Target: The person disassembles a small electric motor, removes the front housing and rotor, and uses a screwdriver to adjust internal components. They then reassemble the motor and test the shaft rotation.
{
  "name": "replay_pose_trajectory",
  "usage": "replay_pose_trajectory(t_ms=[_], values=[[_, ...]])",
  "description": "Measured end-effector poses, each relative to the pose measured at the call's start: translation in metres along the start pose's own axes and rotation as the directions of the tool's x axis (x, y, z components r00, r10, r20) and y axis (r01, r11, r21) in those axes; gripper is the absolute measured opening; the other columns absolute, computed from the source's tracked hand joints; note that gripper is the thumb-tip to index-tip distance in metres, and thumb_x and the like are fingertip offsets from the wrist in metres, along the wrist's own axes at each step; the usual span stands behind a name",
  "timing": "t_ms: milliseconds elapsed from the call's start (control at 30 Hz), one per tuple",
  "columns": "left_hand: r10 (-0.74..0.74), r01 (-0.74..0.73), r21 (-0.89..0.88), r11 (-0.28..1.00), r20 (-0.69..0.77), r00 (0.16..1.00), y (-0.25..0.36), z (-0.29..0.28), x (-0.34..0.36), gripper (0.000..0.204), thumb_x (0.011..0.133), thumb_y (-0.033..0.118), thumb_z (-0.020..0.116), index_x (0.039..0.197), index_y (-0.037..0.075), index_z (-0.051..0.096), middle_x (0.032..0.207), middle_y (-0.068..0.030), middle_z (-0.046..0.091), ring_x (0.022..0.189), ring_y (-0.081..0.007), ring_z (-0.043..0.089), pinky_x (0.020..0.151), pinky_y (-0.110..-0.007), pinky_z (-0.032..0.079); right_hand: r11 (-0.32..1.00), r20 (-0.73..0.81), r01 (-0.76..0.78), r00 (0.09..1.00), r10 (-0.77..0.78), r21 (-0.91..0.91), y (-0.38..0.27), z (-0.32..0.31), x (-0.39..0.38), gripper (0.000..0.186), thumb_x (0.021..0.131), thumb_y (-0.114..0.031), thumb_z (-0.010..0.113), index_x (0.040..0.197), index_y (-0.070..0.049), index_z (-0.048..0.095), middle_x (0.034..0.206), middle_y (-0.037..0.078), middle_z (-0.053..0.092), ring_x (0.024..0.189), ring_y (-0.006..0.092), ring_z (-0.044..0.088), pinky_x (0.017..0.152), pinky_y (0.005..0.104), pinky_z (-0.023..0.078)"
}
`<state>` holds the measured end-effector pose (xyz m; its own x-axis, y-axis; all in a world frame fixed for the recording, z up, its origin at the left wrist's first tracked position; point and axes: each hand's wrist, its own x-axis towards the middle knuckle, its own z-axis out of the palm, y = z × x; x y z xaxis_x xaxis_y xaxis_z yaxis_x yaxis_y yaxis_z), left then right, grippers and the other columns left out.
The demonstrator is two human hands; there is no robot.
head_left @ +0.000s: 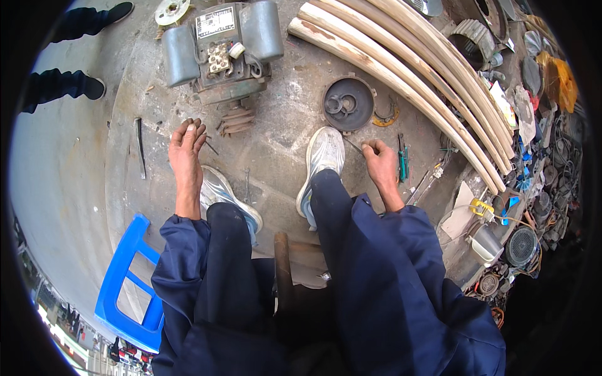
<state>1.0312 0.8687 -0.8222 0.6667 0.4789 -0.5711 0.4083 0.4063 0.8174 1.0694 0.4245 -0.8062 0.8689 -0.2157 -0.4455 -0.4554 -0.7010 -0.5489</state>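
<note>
My left hand [187, 150] has curled fingers just below a grey electric motor [222, 47] with exposed terminal block and worn pulley [236, 119]; whatever lies inside those fingers is hidden. A short dark rod [212, 148] shows beside them. My right hand [378, 163] pinches the end of a thin dark rod [352, 143], pointing up-left toward a round dark metal housing cover [348, 103]. Beside the cover is a yellowish curved part [387, 116]. Teal-handled pliers [404, 161] lie right of my right hand.
Long curved wooden poles [401, 75] span the upper right. Scrap parts, cables and fan covers [522, 247] crowd the right edge. A blue plastic stool [110, 301] is lower left, a flat bar [140, 147] lies left, and another person's feet [88, 88] show upper left.
</note>
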Motion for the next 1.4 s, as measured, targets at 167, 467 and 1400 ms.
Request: replay_pose_trajectory(t_ms=[167,467,1400], values=[[0.088,-0.062,0.2,0.978,-0.125,0.988,-0.023,-0.031,-0.019,0.023,0.095,0.011,0.072,0.115,0.0,0.069,0.096,-0.0062,0.072,0.077,-0.0109,0.065,0.064,-0.023,0.05,0.973,-0.007,0.055,0.998,-0.058,-0.224,0.053,-0.002,-0.031,0.024,0.09,-0.019,0.068,0.101,0.0,0.073,0.08,0.018,0.072,0.075,0.0277,0.071,0.074,0.0396,0.054],[0.198,-0.12,0.683,0.72,-0.038,0.979,-0.048,-0.006,-0.013,0.019,0.09,0.013,0.075,0.102,-0.001,0.071,0.087,-0.006,0.073,0.076,-0.0089,0.064,0.071,-0.026,0.053,0.965,0.016,0.041,0.999,-0.038,-0.259,0.099,0.004,-0.024,0.019,0.088,-0.018,0.072,0.098,-0.002,0.071,0.082,0.015,0.073,0.076,0.0267,0.072,0.075,0.0378,0.055],[-0.196,0.006,0.532,0.847,0.301,0.933,0.03,0.03,-0.087,0.007,0.092,0.001,0.072,0.093,0.001,0.065,0.079,-0.0042,0.071,0.075,-0.0098,0.068,0.068,-0.026,0.054,0.886,0.437,0.182,0.816,-0.379,0.427,-0.149,0.007,-0.042,0.025,0.093,-0.016,0.069,0.109,0.003,0.07,0.088,0.009,0.069,0.077,0.0165,0.064,0.073,0.0315,0.053]])
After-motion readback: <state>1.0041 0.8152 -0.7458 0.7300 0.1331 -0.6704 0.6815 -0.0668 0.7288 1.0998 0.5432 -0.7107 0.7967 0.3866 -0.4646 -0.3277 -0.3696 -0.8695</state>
